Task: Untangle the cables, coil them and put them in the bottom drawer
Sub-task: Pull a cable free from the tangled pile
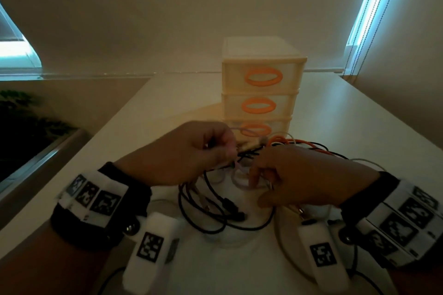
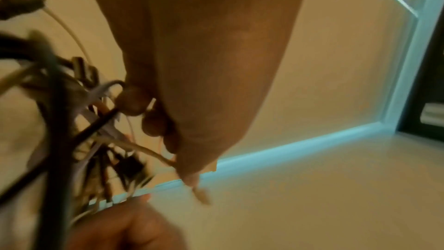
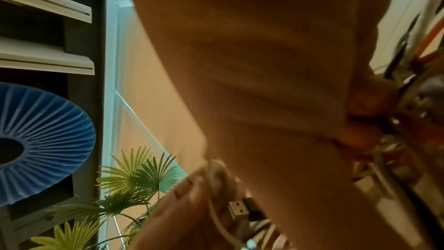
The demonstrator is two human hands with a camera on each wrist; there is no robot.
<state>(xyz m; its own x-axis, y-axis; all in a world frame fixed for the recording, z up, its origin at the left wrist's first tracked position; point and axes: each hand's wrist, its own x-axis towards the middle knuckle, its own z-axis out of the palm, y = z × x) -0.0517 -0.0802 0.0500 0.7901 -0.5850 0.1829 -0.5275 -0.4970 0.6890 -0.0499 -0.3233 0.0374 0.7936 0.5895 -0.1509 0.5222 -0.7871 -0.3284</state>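
1. Several cables (image 1: 223,208) are lying in one tangle on the white tabletop (image 1: 374,127), at 6 o'clock from the three-drawer organiser (image 1: 262,88) and partly lifted between the hands. Black, white, lilac and orange strands are showing.
2. Left hand (image 1: 191,153) is hovering at 9 o'clock of the knot, fingers curled narrow and pinching a lilac cable (image 1: 239,130) plus pale strands; the left wrist view is confirming fingertips (image 2: 134,102) closed on thin leads.
3. Right hand (image 1: 299,175) is sitting at 3 o'clock of the knot, fingers curled down into the bundle and gripping strands; the right wrist view is showing a USB plug (image 3: 238,209) and a white lead running under the palm.
4. Orange cable (image 1: 297,145) is looping at 12 o'clock of the right hand, touching the organiser's foot.
5. Bottom drawer (image 1: 257,129) is sitting closed, its orange handle partly hidden by the lilac loop.
6. Handling, as judged: the cables are looking light, limp and springy, likely to snag at plugs. Best hold is probably near a connector end, feeding it back through loops rather than pulling mid-length, which would be tightening the knot.
7. Stage, as judged: untangling is under way; no coil is formed yet.
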